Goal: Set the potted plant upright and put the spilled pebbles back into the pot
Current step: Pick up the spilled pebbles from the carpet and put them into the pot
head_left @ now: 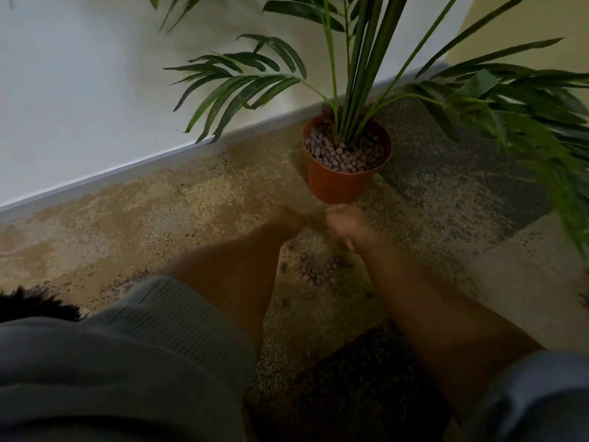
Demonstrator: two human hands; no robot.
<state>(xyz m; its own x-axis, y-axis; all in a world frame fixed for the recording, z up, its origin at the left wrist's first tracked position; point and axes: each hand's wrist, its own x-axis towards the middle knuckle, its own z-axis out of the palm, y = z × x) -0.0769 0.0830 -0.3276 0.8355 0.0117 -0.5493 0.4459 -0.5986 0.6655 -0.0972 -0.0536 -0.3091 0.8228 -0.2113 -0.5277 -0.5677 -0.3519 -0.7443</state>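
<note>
An orange pot stands upright on the carpet near the wall, with a green palm plant rising from it. Brown-grey pebbles fill the top of the pot. A patch of spilled pebbles lies on the carpet between my forearms. My left hand and my right hand hover just in front of the pot's base, close together and blurred. Both look curled into fists. Whether they hold pebbles is hidden.
A white wall with a grey skirting board runs diagonally behind the pot. Long palm fronds hang over the floor at the right. The patterned carpet has a darker patch near me.
</note>
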